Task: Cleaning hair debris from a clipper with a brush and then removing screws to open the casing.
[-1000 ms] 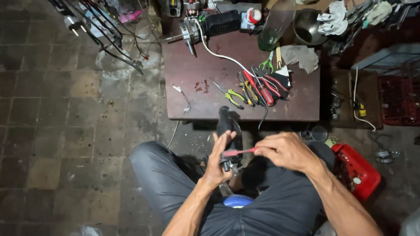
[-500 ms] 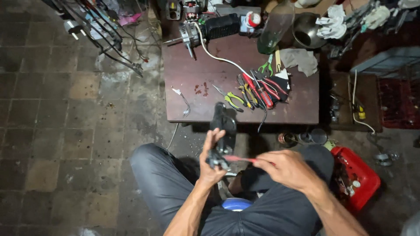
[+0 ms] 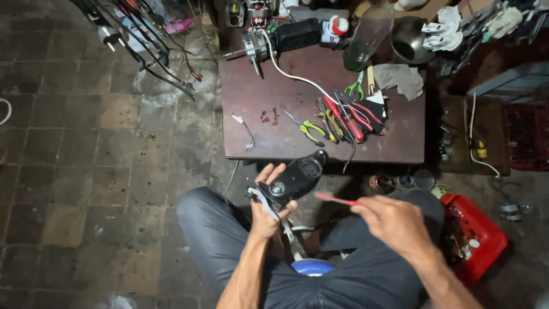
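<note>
Your left hand [image 3: 264, 213] grips a black plastic tool housing [image 3: 297, 178], semi-gloss, with a bright metal fitting at its 7 o'clock end. Your right hand [image 3: 394, 224] pinches a thin red plastic stick [image 3: 336, 199], matt. At 12 o'clock, the low table [image 3: 274, 109] has a dull brown top, worn and stained. On it: pliers and screwdrivers [image 3: 343, 117] with glossy red and yellow-green plastic grips, a crumpled grey cloth [image 3: 404, 79], a shiny metal bowl [image 3: 410, 41]. The floor [image 3: 86, 171] is rough tile, grimy. At 3 o'clock, a glossy red plastic box [image 3: 477, 237]. Your trousers [image 3: 217, 234] are dark matt cloth.
</note>
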